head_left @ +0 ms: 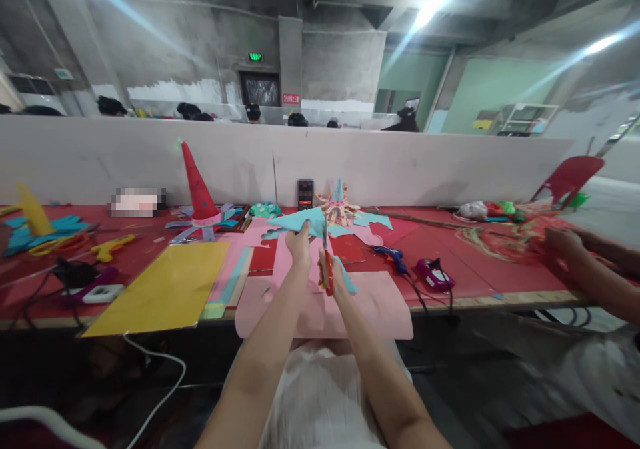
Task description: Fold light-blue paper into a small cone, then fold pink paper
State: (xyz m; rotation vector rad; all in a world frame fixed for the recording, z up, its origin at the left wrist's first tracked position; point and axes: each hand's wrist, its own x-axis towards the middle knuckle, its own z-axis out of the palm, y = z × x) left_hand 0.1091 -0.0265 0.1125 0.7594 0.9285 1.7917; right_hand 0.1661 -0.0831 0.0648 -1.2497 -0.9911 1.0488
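My left hand (299,241) is closed on a light blue sheet (303,219), its thumb on top, holding it above the table. In my right hand (334,272) are red-handled scissors (329,272), with the blades pointing up and away at the right edge of the blue sheet. Whether the blades are apart or together I cannot tell. Beneath both hands lies pink sheet material (380,302), which hangs a little over the table's front edge. Blue offcuts (347,277) lie by my right hand.
Left of me are a yellow sheet (165,285), a red cone hat (200,185) and a yellow glue gun (113,247). A blue glue gun (393,257) and a purple box (435,274) with cables stand right. A co-worker's hands (565,245) hold reddish strands at far right.
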